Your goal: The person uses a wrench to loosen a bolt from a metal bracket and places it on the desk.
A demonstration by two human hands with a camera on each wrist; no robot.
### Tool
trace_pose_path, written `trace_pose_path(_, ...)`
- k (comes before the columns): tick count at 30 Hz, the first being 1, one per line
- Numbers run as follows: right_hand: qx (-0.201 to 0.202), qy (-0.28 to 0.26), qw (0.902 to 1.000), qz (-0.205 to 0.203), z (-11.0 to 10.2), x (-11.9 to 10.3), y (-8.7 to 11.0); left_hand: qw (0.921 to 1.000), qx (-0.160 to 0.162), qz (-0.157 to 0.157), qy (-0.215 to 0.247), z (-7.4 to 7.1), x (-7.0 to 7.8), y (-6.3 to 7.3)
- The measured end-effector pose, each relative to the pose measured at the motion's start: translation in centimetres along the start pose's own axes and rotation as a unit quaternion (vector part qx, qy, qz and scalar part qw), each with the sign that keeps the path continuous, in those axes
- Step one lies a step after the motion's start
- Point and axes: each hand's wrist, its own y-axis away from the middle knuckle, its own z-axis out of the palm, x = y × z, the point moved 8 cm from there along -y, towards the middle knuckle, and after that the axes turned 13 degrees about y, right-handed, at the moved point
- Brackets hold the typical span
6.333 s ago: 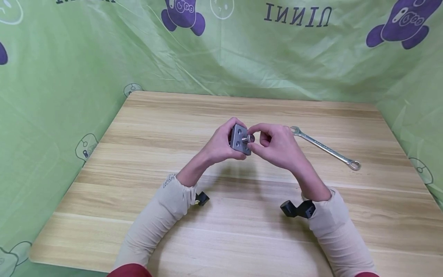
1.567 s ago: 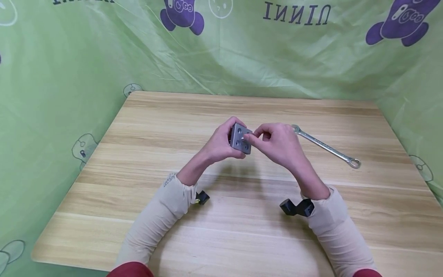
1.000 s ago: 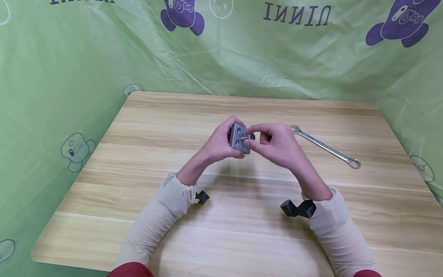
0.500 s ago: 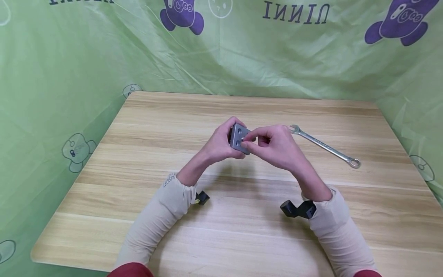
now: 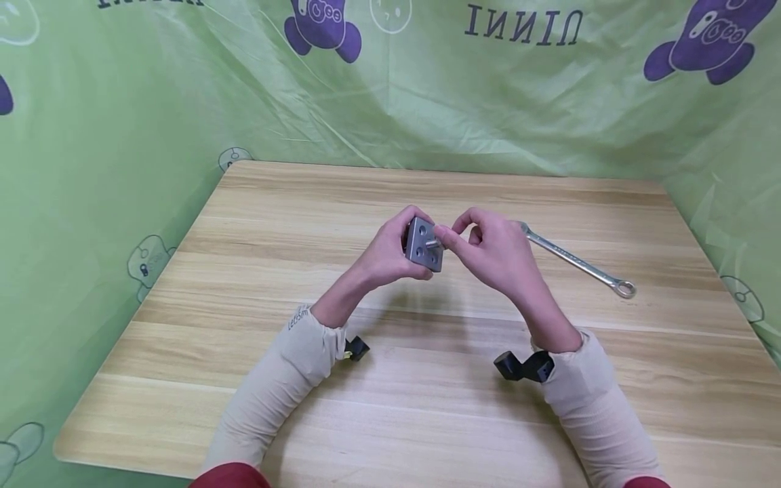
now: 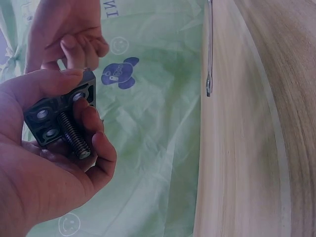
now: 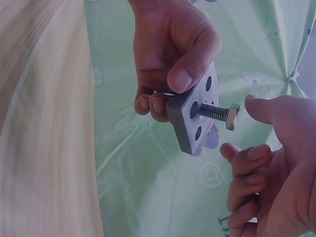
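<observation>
My left hand [image 5: 390, 251] grips a grey rectangular plate [image 5: 421, 245] with several holes by its edges, held tilted above the table. A hex bolt [image 7: 217, 112] runs through the plate's middle. Its head stands out toward my right hand, and its threaded end [image 6: 74, 136] sticks out at the back, among my left fingers. My right hand [image 5: 497, 254] is beside the bolt head. In the right wrist view a small gap separates its thumb [image 7: 261, 109] from the head, and its fingers are loosely curled, holding nothing.
A combination wrench [image 5: 573, 259] lies on the wooden table [image 5: 293, 203] to the right of my hands. Green printed cloth [image 5: 427, 102] hangs behind and at both sides. Black wrist cameras [image 5: 523, 367] stick out from both sleeves.
Half a second ago my right fingers were at the bolt, close against the plate. Now they have drawn back right and opened off the head. My left hand and the plate stay put.
</observation>
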Motion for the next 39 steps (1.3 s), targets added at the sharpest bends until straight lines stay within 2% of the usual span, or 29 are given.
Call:
trace_pose_path(5, -0.040, 0.027, 0.9989, 0.005, 0.7, 0.2, -0.2, 1.0000, 0.000, 0.001, 0.006, -0.1, 0.1, -0.1)
trace_pose_path(10, -0.072, 0.005, 0.9974, 0.000, 1.1, 0.1, -0.2, 1.0000, -0.002, -0.002, 0.006, -0.1, 0.2, 0.0)
trace_pose_path(14, -0.081, -0.010, 0.9967, -0.005, 1.2, 0.1, -0.2, 0.9999, -0.006, -0.007, 0.005, 0.0, 0.1, 0.1)
trace_pose_path(24, -0.041, -0.009, 0.9989, -0.020, 0.6, -0.4, 0.2, 1.0000, -0.005, -0.004, 0.005, 0.1, 0.1, 0.1)
trace_pose_path(32, 0.004, -0.008, 0.9977, -0.067, -0.2, -1.3, 0.3, 0.9999, -0.002, 0.003, 0.015, -0.1, 0.4, 0.0)
trace_pose_path(39, 0.012, -0.030, 0.9948, -0.096, -0.4, -1.8, 0.5, 0.9998, 0.000, 0.001, 0.021, -0.2, 0.4, 0.0)
